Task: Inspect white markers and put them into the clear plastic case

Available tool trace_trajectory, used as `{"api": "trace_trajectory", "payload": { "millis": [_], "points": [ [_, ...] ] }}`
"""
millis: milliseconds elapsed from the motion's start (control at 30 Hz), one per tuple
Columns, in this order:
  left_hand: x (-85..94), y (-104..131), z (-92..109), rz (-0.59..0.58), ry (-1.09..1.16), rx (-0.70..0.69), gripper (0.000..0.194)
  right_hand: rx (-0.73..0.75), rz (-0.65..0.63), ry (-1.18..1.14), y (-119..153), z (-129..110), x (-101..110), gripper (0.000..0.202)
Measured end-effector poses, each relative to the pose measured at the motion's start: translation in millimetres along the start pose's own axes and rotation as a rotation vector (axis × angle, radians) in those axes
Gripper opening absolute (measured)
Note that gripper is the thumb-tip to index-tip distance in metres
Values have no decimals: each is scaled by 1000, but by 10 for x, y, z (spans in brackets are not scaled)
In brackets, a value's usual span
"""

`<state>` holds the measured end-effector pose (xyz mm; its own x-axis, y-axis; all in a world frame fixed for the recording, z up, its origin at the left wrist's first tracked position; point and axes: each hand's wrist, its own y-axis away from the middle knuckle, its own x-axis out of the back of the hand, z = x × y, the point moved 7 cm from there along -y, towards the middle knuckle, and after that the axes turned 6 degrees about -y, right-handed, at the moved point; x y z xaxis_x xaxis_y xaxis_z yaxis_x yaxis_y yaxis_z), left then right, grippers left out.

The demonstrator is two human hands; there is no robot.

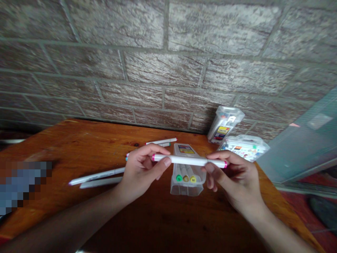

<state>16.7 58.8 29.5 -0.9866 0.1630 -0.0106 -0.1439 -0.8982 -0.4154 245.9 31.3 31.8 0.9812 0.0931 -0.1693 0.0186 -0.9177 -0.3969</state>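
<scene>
A white marker with pink ends (188,160) is held level between both hands. My left hand (143,167) pinches it near its left end, thumb in front. At the other end my right hand (234,174) grips it with thumb and fingers. Behind and below the marker lies a clear plastic case (186,189), partly hidden by it. Inside the case are several markers, with green (179,178), tan (185,178) and yellow (193,179) ends facing me. Loose white markers (97,175) lie left of my left hand, partly covered by it.
More loose markers (162,141) lie farther back on the wooden table (86,140). A clear case of markers (223,124) stands by the brick wall (147,66), at the back right. Beside it sits a second clear case with a handle (246,147), near the table's right edge.
</scene>
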Motion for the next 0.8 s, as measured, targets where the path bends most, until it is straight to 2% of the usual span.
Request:
{"api": "trace_trajectory", "payload": {
  "millis": [200, 333, 500, 700, 800],
  "points": [
    [-7, 2, 13, 0, -5, 9, 15, -101, 117, -45, 36, -11, -12, 18],
    [8, 15, -43, 1, 47, 40, 17, -113, 75, -87, 22, 1, -13, 17],
    [21, 14, -85, 2, 109, 33, 17, -57, 1, -102, -14, 1, -1, 16],
    [-1, -2, -26, 3, 19, 43, 18, -100, 114, -30, 18, -11, -8, 19],
    [-19, -9, 5, -1, 6, 40, 19, -110, 114, -29, 25, -14, -20, 19]
  ]
}}
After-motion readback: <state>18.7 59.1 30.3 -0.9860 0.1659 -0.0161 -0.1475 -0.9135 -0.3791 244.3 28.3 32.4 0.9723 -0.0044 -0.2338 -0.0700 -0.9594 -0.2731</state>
